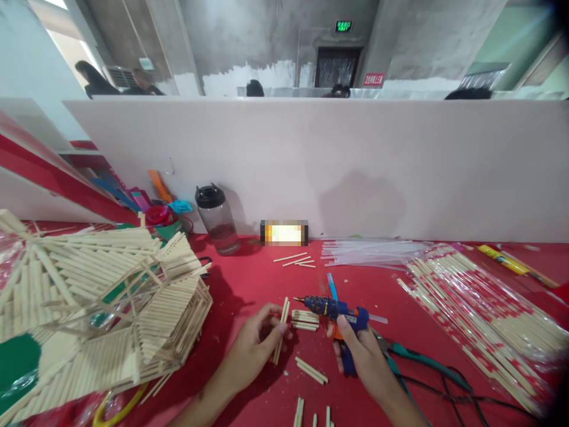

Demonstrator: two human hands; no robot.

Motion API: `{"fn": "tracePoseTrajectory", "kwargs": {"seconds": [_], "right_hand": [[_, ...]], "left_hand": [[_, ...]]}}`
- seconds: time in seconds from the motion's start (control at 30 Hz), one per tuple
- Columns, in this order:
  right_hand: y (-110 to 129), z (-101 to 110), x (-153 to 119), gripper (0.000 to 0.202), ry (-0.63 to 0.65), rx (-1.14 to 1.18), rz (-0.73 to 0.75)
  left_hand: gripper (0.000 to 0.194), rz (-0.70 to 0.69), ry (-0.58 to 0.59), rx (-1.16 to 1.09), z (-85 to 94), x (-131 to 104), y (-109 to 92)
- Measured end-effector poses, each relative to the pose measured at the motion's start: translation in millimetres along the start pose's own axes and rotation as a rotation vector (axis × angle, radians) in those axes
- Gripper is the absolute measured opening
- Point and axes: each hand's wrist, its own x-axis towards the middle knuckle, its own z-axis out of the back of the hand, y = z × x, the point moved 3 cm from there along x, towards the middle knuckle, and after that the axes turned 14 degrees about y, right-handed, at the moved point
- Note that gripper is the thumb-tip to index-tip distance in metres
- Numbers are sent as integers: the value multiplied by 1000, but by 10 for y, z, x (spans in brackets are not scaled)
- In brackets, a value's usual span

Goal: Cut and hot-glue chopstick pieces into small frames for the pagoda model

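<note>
My right hand (362, 350) grips a blue and orange hot glue gun (333, 311), its nozzle pointing left toward a small flat panel of glued wooden sticks (304, 319) on the red table. My left hand (255, 344) pinches a pair of wooden sticks (281, 331) held upright against the panel's left edge. A few loose short sticks (311, 370) lie just in front of the hands.
A large stick-built house model (111, 308) fills the left. A water bottle (217, 219), clear glue sticks (368, 252), packs of chopsticks (480, 320) and green-handled pliers (422, 359) lie around. A white partition (338, 166) stands behind; other people sit beyond it.
</note>
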Motion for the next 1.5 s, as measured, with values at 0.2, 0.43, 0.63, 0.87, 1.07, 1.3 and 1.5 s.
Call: {"fn": "tracePoseTrajectory", "kwargs": {"seconds": [0.2,0.43,0.63,0.87,1.07,1.3,1.5], "right_hand": [[16,1,8,67,14,8,4],[-1,29,14,62,27,35,39],[-34,64,42,58,19,130,78],[-8,64,53,57,30,166,123],[-3,58,63,59,36,170,130],[-58,78,83,59,40,168,130],[-16,64,72,61,34,164,123]], "left_hand": [[33,-15,12,26,-21,3,-27],[29,-93,-152,183,86,-14,-73],[32,-178,-349,771,399,355,-297],[39,-121,-417,1177,707,1104,-270],[49,-51,-440,1367,738,1298,-201],[49,11,-454,1385,772,1320,-186],[50,-4,-476,1313,786,1298,-209]]}}
